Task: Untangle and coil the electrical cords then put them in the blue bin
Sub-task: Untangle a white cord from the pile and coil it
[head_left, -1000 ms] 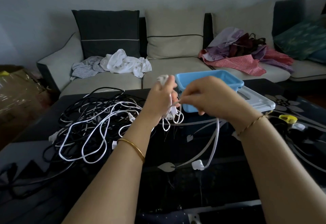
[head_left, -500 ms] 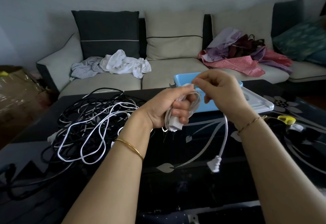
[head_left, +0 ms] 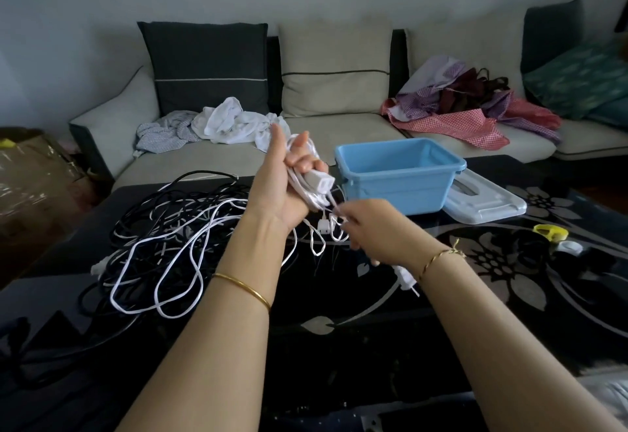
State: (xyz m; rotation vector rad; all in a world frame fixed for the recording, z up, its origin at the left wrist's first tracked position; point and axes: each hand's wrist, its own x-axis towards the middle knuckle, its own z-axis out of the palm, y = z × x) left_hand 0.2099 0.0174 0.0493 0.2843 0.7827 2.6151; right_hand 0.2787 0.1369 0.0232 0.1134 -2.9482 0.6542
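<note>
While the left hand (head_left: 285, 190) grips a half-coiled white cord (head_left: 318, 184) just left of the blue bin (head_left: 397, 190), the right hand (head_left: 373, 231) pinches its loose strand nearer me; tangled cord pile (head_left: 176, 237) sits further left.

Cord tangle (head_left: 163, 244) lies on L part of table (head_left: 373, 346); bin (head_left: 397, 176) at far edge nr centre, lid (head_left: 486, 200) touching its R side. L hand (head_left: 285, 186) w/ coiled cord (head_left: 317, 184) is up btwn tangle & bin, R hand (head_left: 370, 227) lower, in front of bin, on that cord's tail. Sofa (head_left: 333, 132) behind table.
</note>
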